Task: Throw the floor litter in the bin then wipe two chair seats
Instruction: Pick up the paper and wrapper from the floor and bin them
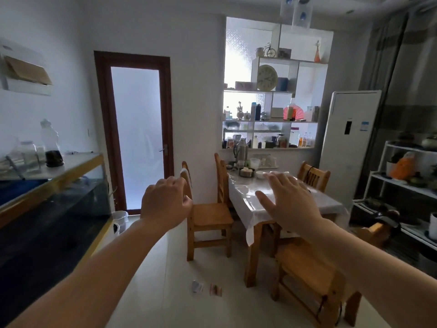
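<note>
Both arms reach forward at mid-frame and neither hand carries anything. The left hand [165, 200] is loosely curled with nothing in it; the right hand [287, 202] is spread flat, fingers apart, in front of the table [248, 195].

The litter lies on the pale floor [151, 292] at lower centre: a white scrap [197, 286] and, just beside it to the right, a reddish wrapper [216, 290]. Both sit in the open, left of the table leg, and look thin and flat.

The step in hand appears to be the pickup, not yet begun. To do it well, crouch close so the scraps sit under the hands, then pinch each by an edge, since flat paper on smooth tile tends to slide from a straight-down grab. One hand could likely gather both.

A white tub [120, 220] stands at the foot of the door [136, 129], left of centre (it may be the bin, though I cannot tell).

Two seats are in plain view for wiping: the far chair [210, 217] at centre and the near chair [309, 268] at lower right. A white cloth [185, 173] seems to hang on the far chair's back, handy for that.
</note>
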{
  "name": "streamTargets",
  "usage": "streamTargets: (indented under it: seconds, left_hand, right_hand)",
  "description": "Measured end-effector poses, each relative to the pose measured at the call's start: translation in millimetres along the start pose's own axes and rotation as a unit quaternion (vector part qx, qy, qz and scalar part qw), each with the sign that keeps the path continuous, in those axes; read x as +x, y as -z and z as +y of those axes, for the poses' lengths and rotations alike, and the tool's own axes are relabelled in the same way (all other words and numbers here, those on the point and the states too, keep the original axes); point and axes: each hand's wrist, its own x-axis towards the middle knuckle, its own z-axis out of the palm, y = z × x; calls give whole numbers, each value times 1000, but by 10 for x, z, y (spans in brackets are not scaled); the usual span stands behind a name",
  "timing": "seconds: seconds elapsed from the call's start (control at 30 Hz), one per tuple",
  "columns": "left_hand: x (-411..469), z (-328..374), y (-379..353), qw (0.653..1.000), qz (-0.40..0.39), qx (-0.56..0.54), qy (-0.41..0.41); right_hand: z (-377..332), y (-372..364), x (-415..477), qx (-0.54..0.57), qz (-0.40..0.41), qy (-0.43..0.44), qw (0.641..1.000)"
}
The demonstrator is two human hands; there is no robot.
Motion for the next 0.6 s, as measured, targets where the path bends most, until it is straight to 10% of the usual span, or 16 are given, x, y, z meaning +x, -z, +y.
streamTargets:
  seconds: [0.6]
  left_hand:
    - [1583,-163,-1980,999,-21,9,41]
  right_hand:
    - [868,-1848,2035,35,-24,63,997]
